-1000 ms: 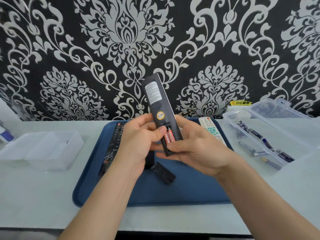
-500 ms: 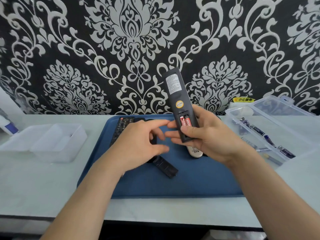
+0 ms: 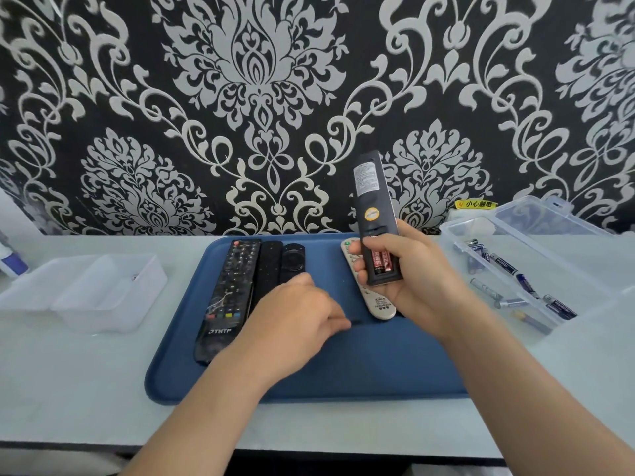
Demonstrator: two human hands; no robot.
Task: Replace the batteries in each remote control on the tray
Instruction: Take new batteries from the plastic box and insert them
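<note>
Patterned black-and-silver wallpaper backs a pale table [image 3: 86, 379] carrying a blue tray [image 3: 343, 369]. Right hand [image 3: 415, 280] is wrapped around a black remote [image 3: 372, 214], held upright above the tray's far right with its back facing out and compartment open, two red batteries [image 3: 381, 262] seated inside. Left hand [image 3: 295, 321] rests palm-down on the tray, fingers drawn together over a dark piece, probably the loose battery cover; whether it is pinched cannot be told. Step in hand appears to be closing this remote; next, the cover must be lifted and slid onto its slot. Three dark remotes [image 3: 237, 286] lie left, a white remote [image 3: 372, 300] beneath the right hand, a clear battery box [image 3: 457, 235] right; the tray's near half lies open.
</note>
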